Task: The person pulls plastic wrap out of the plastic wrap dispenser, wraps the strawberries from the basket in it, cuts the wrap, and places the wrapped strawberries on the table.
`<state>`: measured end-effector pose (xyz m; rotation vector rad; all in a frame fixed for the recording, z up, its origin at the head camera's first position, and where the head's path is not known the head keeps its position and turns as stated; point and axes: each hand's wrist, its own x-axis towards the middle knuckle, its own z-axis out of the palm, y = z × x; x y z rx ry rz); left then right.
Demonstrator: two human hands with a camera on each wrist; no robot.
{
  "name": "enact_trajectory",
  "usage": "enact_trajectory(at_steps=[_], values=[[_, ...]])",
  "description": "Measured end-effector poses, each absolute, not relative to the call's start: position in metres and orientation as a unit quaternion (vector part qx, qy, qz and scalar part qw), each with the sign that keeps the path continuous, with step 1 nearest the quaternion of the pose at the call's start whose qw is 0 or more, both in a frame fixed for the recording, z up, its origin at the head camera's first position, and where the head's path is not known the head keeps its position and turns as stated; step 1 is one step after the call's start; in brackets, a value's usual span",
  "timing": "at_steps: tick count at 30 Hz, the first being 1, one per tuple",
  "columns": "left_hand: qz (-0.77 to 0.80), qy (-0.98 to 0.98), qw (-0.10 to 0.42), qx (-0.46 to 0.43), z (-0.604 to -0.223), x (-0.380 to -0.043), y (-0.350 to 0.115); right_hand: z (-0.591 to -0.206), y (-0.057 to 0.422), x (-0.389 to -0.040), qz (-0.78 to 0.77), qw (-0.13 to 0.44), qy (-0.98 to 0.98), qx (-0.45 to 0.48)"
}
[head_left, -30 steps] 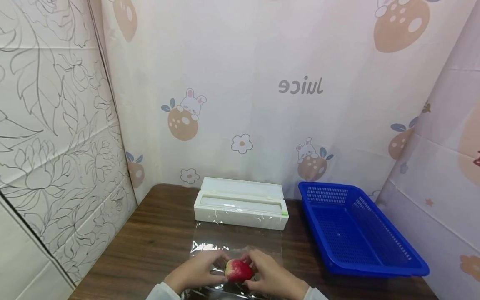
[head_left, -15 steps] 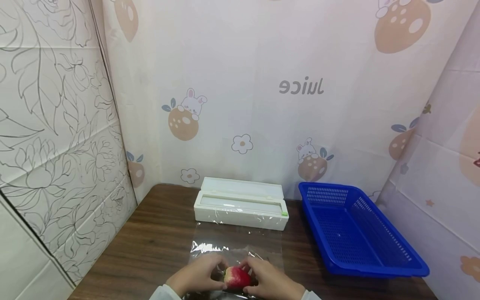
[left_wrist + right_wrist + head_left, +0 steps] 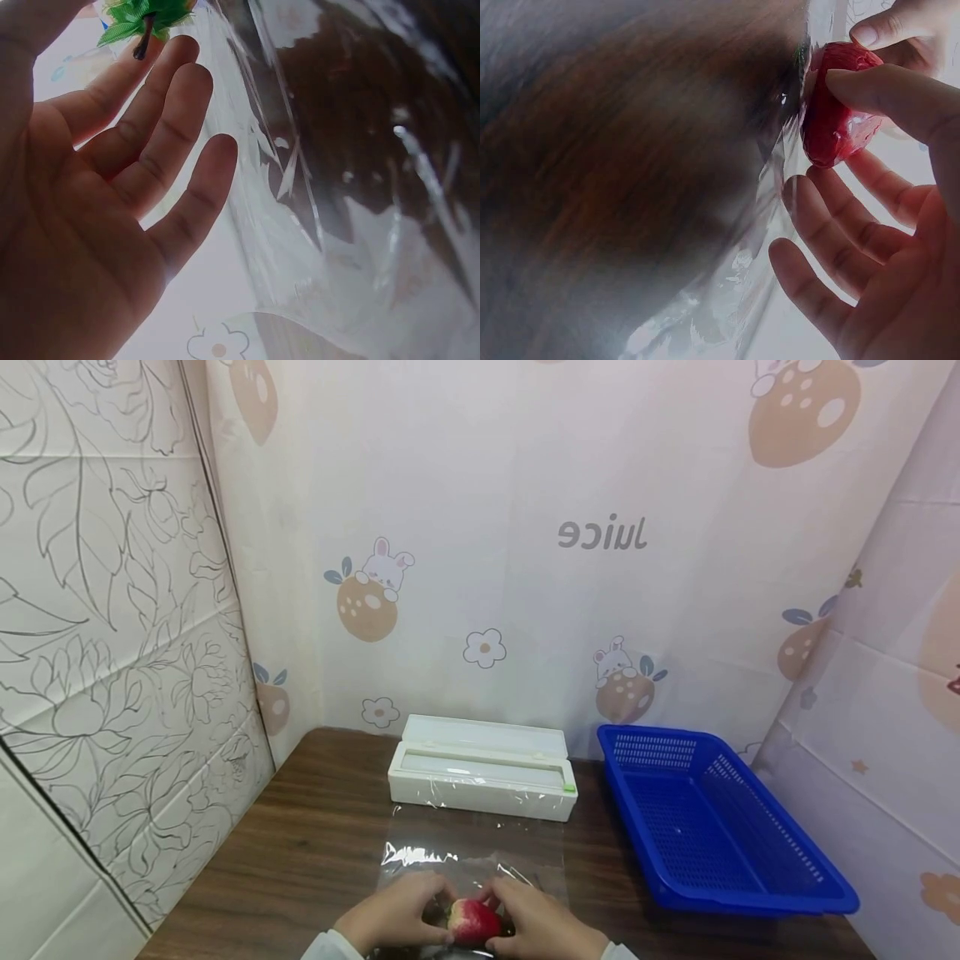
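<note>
Fruit [image 3: 474,922] lies in front of the white box [image 3: 483,799], the fingers [image 3: 880,178] of left hand [image 3: 405,912] and right hand [image 3: 546,922] pinching it. I judge this as positioning over the film [image 3: 480,833]; next calls for settling it, then loosening.

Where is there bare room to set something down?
Free: brown wooden table, left of the transparent plastic film; narrower strip between film and blue plastic basket. Crowded: near middle, where left grip and right grip flank the plump red fruit.

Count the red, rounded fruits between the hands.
1: the red, rounded fruit, held by the bare left hand and bare right hand over the brown wooden table. It is partly covered; no others show.
</note>
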<state>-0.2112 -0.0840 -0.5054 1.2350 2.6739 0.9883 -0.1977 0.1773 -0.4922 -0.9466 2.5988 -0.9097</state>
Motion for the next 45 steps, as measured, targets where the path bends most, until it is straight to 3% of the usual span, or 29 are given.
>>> enact_trajectory(at_steps=[18, 26, 33, 38, 45], values=[[0.325, 0.859, 0.027, 0.395, -0.503, -0.207, -0.083, -0.495, 0.178, -0.196, -0.282, 0.108, 0.893, -0.333], [0.303, 0.865, 0.001, 0.4, -0.499, -0.205, -0.093, -0.49, 0.19, -0.194, -0.301, 0.118, 0.894, -0.309], [0.329, 0.86, 0.029, 0.39, -0.496, -0.204, -0.107, -0.486, 0.202, -0.19, -0.269, 0.116, 0.909, -0.297], [0.353, 0.853, 0.042, 0.381, -0.494, -0.201, -0.116, -0.485, 0.209, -0.188, -0.242, 0.106, 0.908, -0.325], [0.362, 0.849, 0.089, 0.375, -0.491, -0.19, -0.118, -0.49, 0.217, -0.188, -0.255, 0.081, 0.855, -0.445]])
